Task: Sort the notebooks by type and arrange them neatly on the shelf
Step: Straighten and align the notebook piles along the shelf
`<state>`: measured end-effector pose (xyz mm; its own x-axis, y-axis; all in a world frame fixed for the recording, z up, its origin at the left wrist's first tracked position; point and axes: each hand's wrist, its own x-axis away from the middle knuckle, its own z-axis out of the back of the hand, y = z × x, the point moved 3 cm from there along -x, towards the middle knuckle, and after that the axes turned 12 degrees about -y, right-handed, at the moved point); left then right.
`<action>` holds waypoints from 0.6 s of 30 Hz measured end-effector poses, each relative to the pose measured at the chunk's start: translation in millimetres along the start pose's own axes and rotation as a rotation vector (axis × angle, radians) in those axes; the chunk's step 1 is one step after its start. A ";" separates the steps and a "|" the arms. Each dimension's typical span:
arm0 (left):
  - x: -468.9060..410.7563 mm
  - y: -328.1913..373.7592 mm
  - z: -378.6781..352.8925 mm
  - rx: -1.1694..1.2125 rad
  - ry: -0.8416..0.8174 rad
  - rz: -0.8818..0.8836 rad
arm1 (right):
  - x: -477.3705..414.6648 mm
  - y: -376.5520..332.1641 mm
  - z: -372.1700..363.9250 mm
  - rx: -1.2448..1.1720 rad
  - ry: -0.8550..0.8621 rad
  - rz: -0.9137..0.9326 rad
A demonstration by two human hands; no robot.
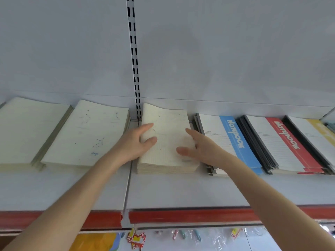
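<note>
So both hands are up on the white shelf, working the cream stack in the middle, the one whose top cover has faint dots and a grid on it. It lies flat toward the back of the shelf, just right of the slotted rail on the back wall. The left hand is against the stack's left edge, fingers pretty much straight, with the forefinger and thumb lying over onto the top cover, so it's touching, not really grabbing. The right hand is at the right edge, also spread and relaxed, thumb resting on the cover, squeezed between this stack and the blue Notebook stack next door. Right of that come a red Notebook stack and a yellow one, all leaning over each other like shingles. To the left there's a constellation stack with a small gap before the middle one, and then a plain cream stack touching it. The shelf front has a red strip, and some packaged pens hang below it.
</note>
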<state>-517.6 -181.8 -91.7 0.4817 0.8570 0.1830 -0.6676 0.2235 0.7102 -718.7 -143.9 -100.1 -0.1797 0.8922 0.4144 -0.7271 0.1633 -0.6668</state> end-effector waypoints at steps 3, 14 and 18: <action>35.1 -6.3 -6.9 -0.056 -0.152 0.002 | 27.4 4.7 -16.7 0.135 -0.074 0.002; 49.4 -7.9 -24.8 -0.128 -0.217 0.041 | 33.3 -1.4 -28.1 0.209 -0.026 -0.011; 48.8 -5.2 -26.7 -0.273 -0.225 0.008 | 34.1 0.0 -27.9 0.185 -0.013 -0.019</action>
<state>-505.8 -128.8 -104.6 0.5684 0.7425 0.3543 -0.7843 0.3590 0.5059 -706.3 -101.8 -103.3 -0.1721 0.8839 0.4348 -0.8400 0.0989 -0.5335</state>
